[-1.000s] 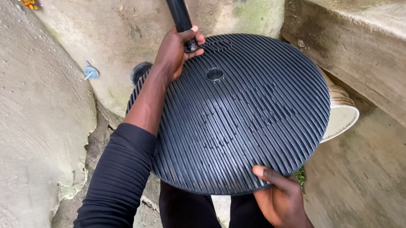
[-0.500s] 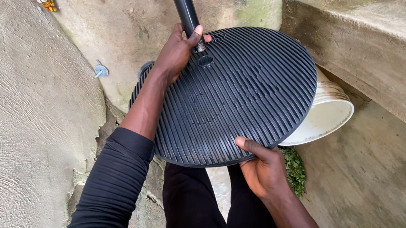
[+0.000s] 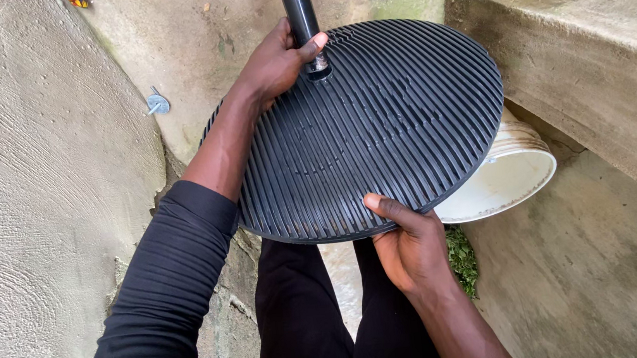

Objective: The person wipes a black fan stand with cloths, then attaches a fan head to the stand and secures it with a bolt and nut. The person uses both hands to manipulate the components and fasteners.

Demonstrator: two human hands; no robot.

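Note:
A round black ribbed base plate is held up in front of me, tilted. A black pole stands on it near its far edge, ending in a metal fitting. My left hand is closed around the foot of the pole where it meets the plate. My right hand grips the plate's near rim, thumb on the ribbed top and fingers underneath.
A white bucket lies half hidden under the plate on the right. A concrete step rises at right. Rough concrete wall is on the left, with a small metal screw and washer on the ground. My black-trousered legs are below.
The plate has risen and shifted to the upper right in view, and the pole now meets it nearer its far edge. My right hand stays on the near rim.

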